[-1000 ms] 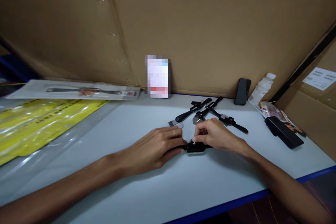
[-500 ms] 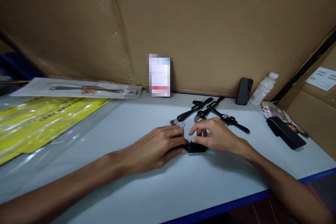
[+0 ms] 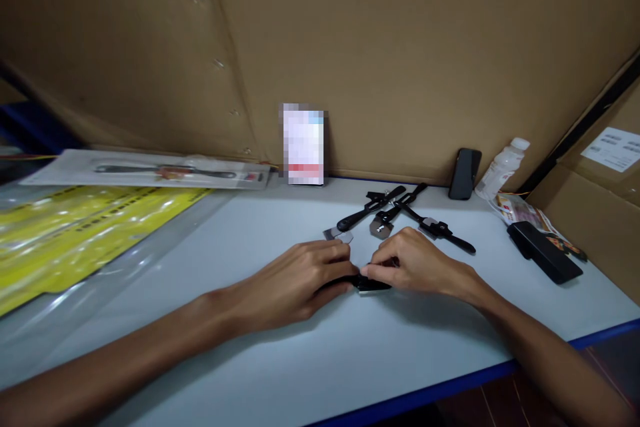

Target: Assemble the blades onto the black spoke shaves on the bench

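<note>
A black spokeshave (image 3: 373, 285) lies low over the table in front of me, its pale blade edge facing me. My left hand (image 3: 317, 270) is closed round its left handle. With thumb and forefinger pinched together, my right hand (image 3: 409, 259) grips at the top of the spokeshave's body; the small part under those fingertips is hidden. Just beyond my left fingers lies a loose flat metal blade (image 3: 340, 235). Behind my hands, several more black spokeshaves (image 3: 373, 208) lie crossed in a pile, and a grey metal plate (image 3: 381, 227) shows at its near side.
A lit, blurred screen (image 3: 304, 147) leans on the cardboard wall (image 3: 400, 60). To the right are a phone (image 3: 465, 174), a plastic bottle (image 3: 502, 168) and a black case-like object (image 3: 544, 253). A packaged tool (image 3: 165, 171) and yellow plastic-wrapped sheets (image 3: 100, 233) lie left.
My right hand's fingers have drawn together into a pinch and moved slightly down onto the spokeshave, uncovering the metal plate behind. My left hand has stayed in place.
</note>
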### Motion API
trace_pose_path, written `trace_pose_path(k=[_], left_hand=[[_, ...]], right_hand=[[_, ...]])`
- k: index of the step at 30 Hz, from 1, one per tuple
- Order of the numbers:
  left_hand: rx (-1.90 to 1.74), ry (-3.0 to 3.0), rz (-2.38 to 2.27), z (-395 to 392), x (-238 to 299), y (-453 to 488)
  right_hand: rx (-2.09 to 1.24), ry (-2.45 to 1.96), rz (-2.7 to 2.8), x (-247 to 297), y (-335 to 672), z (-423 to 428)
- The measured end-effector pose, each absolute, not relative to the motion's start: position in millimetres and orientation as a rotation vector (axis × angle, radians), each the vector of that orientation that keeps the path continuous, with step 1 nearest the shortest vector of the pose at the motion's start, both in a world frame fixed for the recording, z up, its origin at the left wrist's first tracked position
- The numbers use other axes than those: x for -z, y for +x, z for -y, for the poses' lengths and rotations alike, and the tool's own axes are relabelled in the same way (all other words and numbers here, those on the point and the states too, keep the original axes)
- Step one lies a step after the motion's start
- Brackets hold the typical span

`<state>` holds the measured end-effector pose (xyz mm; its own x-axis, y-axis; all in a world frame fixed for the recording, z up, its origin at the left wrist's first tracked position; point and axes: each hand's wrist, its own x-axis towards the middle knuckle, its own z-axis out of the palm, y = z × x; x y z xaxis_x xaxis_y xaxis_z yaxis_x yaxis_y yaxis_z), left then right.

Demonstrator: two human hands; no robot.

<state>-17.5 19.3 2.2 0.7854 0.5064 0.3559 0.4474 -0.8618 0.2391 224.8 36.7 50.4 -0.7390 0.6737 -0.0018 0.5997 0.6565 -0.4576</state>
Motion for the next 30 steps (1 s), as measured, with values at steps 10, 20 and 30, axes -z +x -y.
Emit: trace_pose_path(k=[10,20,30], left_hand=[[-0.643,2.843,-0.745,-19.2,-3.5,-16.7],[-0.612,2.842,-0.761,-19.5,-0.6,-18.0],[-0.621,2.831,-0.758,-18.5,-3.9,-17.1]], right_hand=[[-0.608,-1.05,2.726,-51.8,222.1,-33.4],[-0.553,-1.028,2.741,-51.3,221.4,-33.4],[-0.536,-1.055,2.725,-49.8,221.5,-34.1]])
